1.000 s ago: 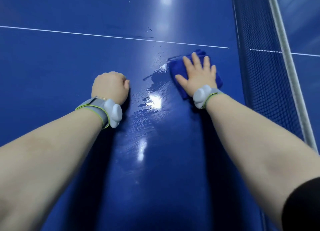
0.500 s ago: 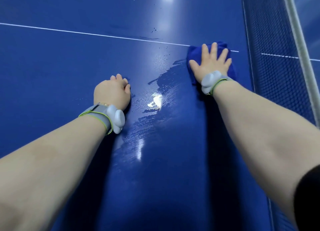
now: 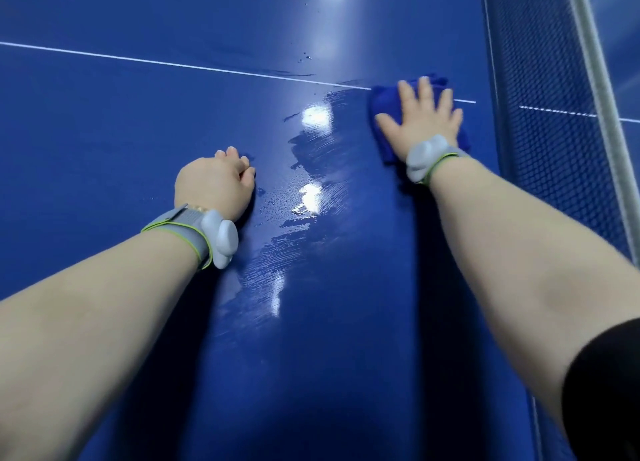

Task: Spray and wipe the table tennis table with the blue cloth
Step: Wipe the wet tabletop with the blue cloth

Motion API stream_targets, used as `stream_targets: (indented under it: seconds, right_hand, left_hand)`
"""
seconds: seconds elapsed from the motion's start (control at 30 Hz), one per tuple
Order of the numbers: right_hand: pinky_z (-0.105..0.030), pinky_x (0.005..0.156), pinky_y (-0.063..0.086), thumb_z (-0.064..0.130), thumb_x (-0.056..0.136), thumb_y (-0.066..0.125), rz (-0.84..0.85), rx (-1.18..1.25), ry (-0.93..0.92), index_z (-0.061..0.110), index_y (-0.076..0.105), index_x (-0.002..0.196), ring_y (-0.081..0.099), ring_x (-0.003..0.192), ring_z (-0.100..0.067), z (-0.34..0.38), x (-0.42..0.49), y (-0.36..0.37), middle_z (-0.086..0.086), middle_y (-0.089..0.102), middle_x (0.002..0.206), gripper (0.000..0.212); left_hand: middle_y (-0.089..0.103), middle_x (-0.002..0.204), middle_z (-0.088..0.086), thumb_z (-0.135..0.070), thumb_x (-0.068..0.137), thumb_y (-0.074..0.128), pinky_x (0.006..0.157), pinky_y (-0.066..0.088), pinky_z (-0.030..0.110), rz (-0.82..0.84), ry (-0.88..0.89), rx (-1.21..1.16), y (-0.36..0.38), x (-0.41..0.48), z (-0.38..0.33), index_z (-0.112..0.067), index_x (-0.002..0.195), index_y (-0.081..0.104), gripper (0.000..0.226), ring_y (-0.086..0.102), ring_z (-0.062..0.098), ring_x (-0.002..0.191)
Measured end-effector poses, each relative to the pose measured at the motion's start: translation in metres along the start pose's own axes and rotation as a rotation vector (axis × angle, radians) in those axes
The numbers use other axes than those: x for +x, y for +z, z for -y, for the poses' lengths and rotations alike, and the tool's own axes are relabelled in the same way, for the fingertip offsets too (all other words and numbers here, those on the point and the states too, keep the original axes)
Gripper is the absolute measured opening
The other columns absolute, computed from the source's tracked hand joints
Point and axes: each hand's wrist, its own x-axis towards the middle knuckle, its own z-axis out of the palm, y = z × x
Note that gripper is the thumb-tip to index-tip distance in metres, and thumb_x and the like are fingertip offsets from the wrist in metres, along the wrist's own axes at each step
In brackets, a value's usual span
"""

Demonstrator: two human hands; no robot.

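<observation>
The blue table tennis table (image 3: pixel 104 149) is carrying a streaky wet smear (image 3: pixel 311 183) down its middle, while the blue cloth (image 3: pixel 379 104) is lying across its white line (image 3: pixel 173 64), near the net (image 3: pixel 554 114).

On the table tennis table (image 3: pixel 104 131), the right hand (image 3: pixel 420 121) lies flat on the cloth (image 3: pixel 382 102) at 1 o'clock, near the net (image 3: pixel 540 97) at 2 o'clock. The left hand (image 3: pixel 214 183) rests on the table at 10 o'clock. A wet streak (image 3: pixel 311 169) lies between the hands. The cloth sits over the centre line (image 3: pixel 173 64).
</observation>
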Motion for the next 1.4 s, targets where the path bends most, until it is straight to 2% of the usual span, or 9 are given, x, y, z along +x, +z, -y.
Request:
stream_targets:
  seconds: [0.13,0.23,0.47,0.57,0.67,0.8,0.93,1.07,1.4]
  right_hand:
    - [-0.063,0.116,0.001,0.066,0.093,0.028,0.02,0.042,0.222,0.03,0.006,0.157,-0.006,0.148,-0.044,-0.025,0.011,-0.004,-0.002,-0.004,0.165,0.077]
    - [-0.064,0.115,0.001,0.063,0.094,0.029,0.011,0.041,0.204,0.025,0.006,0.157,-0.005,0.147,-0.046,0.001,0.012,-0.005,-0.007,-0.003,0.165,0.077]
    - [-0.06,0.117,0.001,0.065,0.092,0.034,0.022,-0.035,-0.321,0.028,0.011,0.156,-0.004,0.148,-0.044,0.129,-0.017,0.008,-0.004,-0.001,0.165,0.077]
    - [-0.059,0.118,0.0,0.062,0.093,0.036,0.051,-0.085,-0.571,0.032,0.01,0.156,-0.006,0.149,-0.04,0.168,-0.044,0.015,-0.001,-0.002,0.165,0.075]
    - [-0.058,0.118,0.0,0.064,0.094,0.034,0.068,-0.099,-0.664,0.037,0.009,0.155,-0.005,0.15,-0.037,0.168,-0.048,0.014,0.004,-0.002,0.165,0.072]
    - [-0.058,0.118,0.001,0.068,0.092,0.034,0.046,-0.041,-0.464,0.038,0.012,0.155,-0.004,0.149,-0.038,0.147,-0.025,0.009,0.005,0.0,0.165,0.074]
    - [-0.061,0.117,-0.001,0.066,0.093,0.03,0.05,0.027,-0.092,0.032,0.008,0.156,-0.008,0.147,-0.044,0.123,-0.002,0.003,-0.001,-0.004,0.165,0.076]
    - [-0.062,0.117,0.0,0.064,0.095,0.028,0.036,0.005,-0.037,0.026,0.005,0.157,-0.007,0.147,-0.047,0.141,-0.002,0.006,-0.008,-0.005,0.164,0.076]
    - [-0.058,0.118,-0.003,0.057,0.095,0.037,0.104,-0.052,-0.634,0.035,0.009,0.156,-0.009,0.149,-0.039,0.281,-0.058,0.019,0.002,-0.004,0.165,0.07]
  left_hand:
    - [0.06,0.123,0.013,-0.034,0.099,0.037,0.079,0.048,0.04,0.018,-0.002,-0.016,-0.002,0.001,0.0,-0.011,0.121,0.056,0.037,0.06,0.035,0.103]
    - [0.061,0.119,0.012,-0.034,0.099,0.037,0.074,0.047,0.039,0.012,0.014,-0.012,-0.002,0.0,-0.001,-0.011,0.118,0.055,0.035,0.061,0.035,0.099]
    - [0.061,0.12,0.01,-0.033,0.098,0.039,0.077,0.047,0.04,0.019,0.037,-0.025,-0.007,-0.002,0.002,-0.014,0.118,0.057,0.032,0.061,0.035,0.1]
    - [0.06,0.129,0.008,-0.027,0.096,0.048,0.086,0.048,0.039,0.013,0.044,-0.222,-0.007,-0.006,0.013,-0.019,0.12,0.063,0.03,0.059,0.032,0.112]
    - [0.05,0.142,0.001,-0.017,0.094,0.052,0.105,0.036,0.032,-0.008,0.096,-0.426,-0.005,-0.014,0.03,-0.019,0.127,0.061,0.034,0.044,0.02,0.133]
    - [0.025,0.156,0.002,-0.025,0.097,0.049,0.115,0.02,0.039,0.02,-0.032,-0.311,-0.008,-0.019,0.062,-0.014,0.142,0.04,0.047,0.012,0.023,0.147]
    - [0.017,0.157,0.01,-0.034,0.097,0.045,0.116,0.017,0.048,0.076,-0.183,-0.184,-0.004,-0.021,0.092,-0.008,0.143,0.033,0.054,0.007,0.031,0.145]
    - [0.008,0.159,0.006,-0.038,0.1,0.037,0.117,0.013,0.049,0.16,-0.147,-0.187,0.005,-0.027,0.105,-0.011,0.148,0.021,0.058,0.003,0.03,0.146]
    - [0.011,0.16,0.003,-0.042,0.097,0.041,0.118,0.013,0.047,0.132,-0.111,-0.218,0.004,-0.026,0.113,-0.015,0.149,0.024,0.06,0.005,0.027,0.147]
